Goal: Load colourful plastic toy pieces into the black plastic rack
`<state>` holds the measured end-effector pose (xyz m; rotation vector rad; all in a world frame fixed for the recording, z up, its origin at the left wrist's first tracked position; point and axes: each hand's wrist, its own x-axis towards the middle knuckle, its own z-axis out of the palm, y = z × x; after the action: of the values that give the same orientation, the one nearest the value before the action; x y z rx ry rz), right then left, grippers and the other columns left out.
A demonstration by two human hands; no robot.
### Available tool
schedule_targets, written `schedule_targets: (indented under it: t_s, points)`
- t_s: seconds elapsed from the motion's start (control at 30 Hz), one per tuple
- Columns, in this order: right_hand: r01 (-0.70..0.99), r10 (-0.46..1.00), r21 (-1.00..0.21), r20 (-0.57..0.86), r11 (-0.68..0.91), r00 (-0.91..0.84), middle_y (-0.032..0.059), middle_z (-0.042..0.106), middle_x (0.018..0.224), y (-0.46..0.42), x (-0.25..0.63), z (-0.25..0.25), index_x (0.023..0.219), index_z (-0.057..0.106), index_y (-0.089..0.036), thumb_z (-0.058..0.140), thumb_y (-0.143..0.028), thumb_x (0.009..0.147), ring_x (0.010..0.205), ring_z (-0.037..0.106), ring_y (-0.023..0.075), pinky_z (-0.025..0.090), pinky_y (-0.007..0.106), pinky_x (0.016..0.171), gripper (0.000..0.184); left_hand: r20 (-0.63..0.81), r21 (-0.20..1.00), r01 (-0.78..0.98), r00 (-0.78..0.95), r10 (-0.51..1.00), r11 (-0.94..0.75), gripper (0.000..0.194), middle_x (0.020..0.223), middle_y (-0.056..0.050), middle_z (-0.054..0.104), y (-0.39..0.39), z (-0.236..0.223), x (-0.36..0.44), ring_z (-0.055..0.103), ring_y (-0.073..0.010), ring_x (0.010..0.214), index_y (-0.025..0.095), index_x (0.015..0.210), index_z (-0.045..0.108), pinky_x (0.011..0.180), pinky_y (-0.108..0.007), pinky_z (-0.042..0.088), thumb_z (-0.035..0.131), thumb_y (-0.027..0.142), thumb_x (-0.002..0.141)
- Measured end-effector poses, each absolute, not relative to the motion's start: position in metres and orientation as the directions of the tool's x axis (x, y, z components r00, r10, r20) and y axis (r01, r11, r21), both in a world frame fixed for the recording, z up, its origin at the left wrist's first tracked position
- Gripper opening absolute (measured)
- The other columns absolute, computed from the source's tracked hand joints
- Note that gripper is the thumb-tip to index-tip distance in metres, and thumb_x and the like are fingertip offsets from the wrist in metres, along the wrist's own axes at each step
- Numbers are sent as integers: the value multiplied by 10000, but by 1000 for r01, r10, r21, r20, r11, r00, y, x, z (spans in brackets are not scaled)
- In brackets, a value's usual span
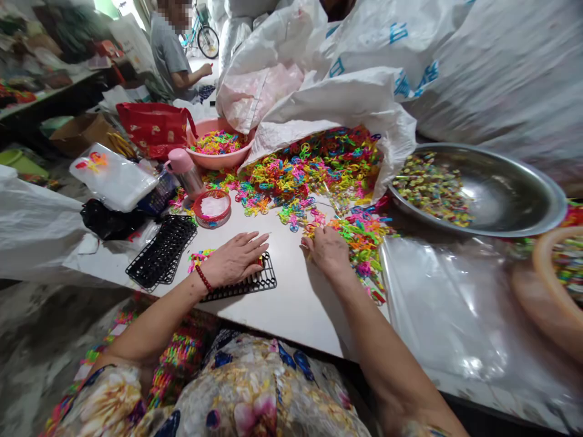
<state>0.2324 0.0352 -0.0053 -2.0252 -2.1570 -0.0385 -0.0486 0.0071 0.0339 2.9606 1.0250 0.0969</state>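
Containers holding contents, five noted: one white sack (337,100), mouth open, spilling multicoloured plastic pieces (314,170) onto the surface (282,321); one pink basin (221,161) of similar pieces; one steel bowl (510,188), small pieces gathered toward its left side; one red basket (212,223) with white contents, unidentified; one orange basin (542,261), partly in frame, holding small mixed pieces. One black rack (268,280) carries pieces beneath the left hand (237,260), which lies palm down, fingers extended and slightly apart. At least two further racks (161,249) overlap to its left. The right hand (328,249) is curled at the pile's edge; whether it grips a piece cannot be told.
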Motion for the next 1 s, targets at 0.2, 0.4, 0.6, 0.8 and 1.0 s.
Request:
schedule_targets:
  t_s: [0.2, 0.4, 0.6, 0.8, 1.0]
  points:
    - [998, 998, -60, 56, 12, -8, 149, 661, 939, 33, 233, -13, 1113, 581, -111, 496, -189, 928, 796, 625, 239, 392, 304, 655, 218, 80, 5, 687, 724, 685, -726, 537, 1607, -95, 322, 0, 32, -26, 330, -285, 1458, 176, 1476, 384, 1160, -445, 307, 389, 444, 1011]
    - [906, 957, -402, 291, 135, -14, 163, 664, 1028, 18, 232, -37, 1169, 563, -121, 461, -229, 898, 911, 614, 265, 467, 355, 781, 309, 86, -19, 656, 753, 652, -755, 478, 1612, -71, 316, -7, 36, -19, 251, -285, 1497, 219, 1462, 402, 1180, -508, 255, 351, 408, 1027]
    - [585, 971, -777, 222, 231, -89, 82, 666, 890, 0, 209, -44, 992, 602, -193, 476, -316, 893, 820, 609, 222, 478, 341, 769, 202, 77, 24, 633, 771, 632, -774, 475, 1589, -121, 350, -5, 35, -20, 239, -236, 1507, 150, 1440, 415, 1215, -436, 222, 379, 370, 1019]
    - [372, 996, -924, 70, 84, -51, 35, 679, 819, -4, 177, -50, 1006, 583, -210, 540, -436, 880, 716, 596, 193, 472, 319, 711, 263, 89, 82, 630, 767, 636, -772, 591, 1605, -144, 308, -5, 31, -20, 218, -226, 1515, 120, 1528, 249, 1231, -417, 199, 403, 348, 1006]
    - [497, 985, -853, 111, 161, -129, 50, 683, 820, 1, 170, -55, 1065, 559, -207, 489, -367, 903, 690, 611, 197, 463, 295, 666, 238, 95, 133, 620, 769, 633, -773, 731, 1621, -163, 257, -4, 29, -23, 195, -242, 1521, 124, 1564, 107, 1236, -433, 195, 465, 356, 971]
